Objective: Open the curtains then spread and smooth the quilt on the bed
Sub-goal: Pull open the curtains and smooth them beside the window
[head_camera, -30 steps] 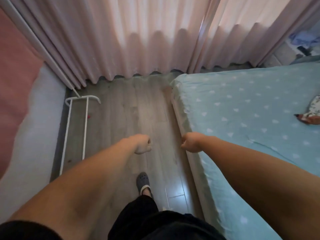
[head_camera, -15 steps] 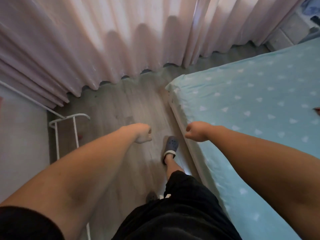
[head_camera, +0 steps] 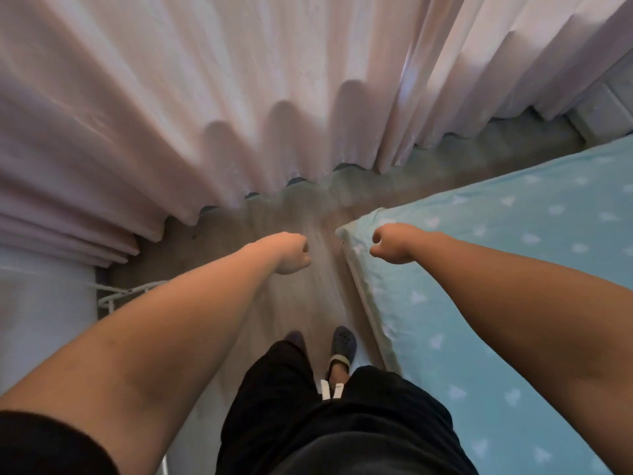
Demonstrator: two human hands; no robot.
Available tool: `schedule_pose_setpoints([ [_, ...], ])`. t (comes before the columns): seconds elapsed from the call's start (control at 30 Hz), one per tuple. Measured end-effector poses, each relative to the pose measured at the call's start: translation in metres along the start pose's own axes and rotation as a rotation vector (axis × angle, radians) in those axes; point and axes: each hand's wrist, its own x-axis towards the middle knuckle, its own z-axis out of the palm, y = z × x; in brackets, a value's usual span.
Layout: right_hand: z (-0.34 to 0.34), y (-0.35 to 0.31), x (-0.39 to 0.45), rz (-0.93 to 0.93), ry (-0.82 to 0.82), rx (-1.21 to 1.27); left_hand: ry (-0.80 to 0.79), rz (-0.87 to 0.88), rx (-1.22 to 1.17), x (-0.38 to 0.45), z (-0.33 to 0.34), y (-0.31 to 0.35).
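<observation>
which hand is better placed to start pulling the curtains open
Left, probably. The left hand hangs over the floor below the wide curtain folds, nothing between. The right hand sits over the bed corner, though the panel seam is above it. Both are curled and empty.

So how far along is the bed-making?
Nothing looks done yet. The curtains hang drawn shut. Both hands, left and right, are curled, holding nothing, short of the fabric. The bed shows only its sheet; no quilt is in view. Curtains first, then the quilt.
</observation>
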Motion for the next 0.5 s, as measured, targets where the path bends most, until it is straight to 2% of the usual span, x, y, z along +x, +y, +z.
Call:
schedule_pose_setpoints([
  [0.33, -0.125, 0.028, 0.1, 0.072, -0.01, 0.023, -0.015, 0.079, 0.036, 0.119, -0.135, -0.027],
  [0.5, -0.222, 0.052, 0.15, 0.161, 0.065, 0.092, 0.037, 0.178, 0.057, 0.191, -0.245, -0.023],
])
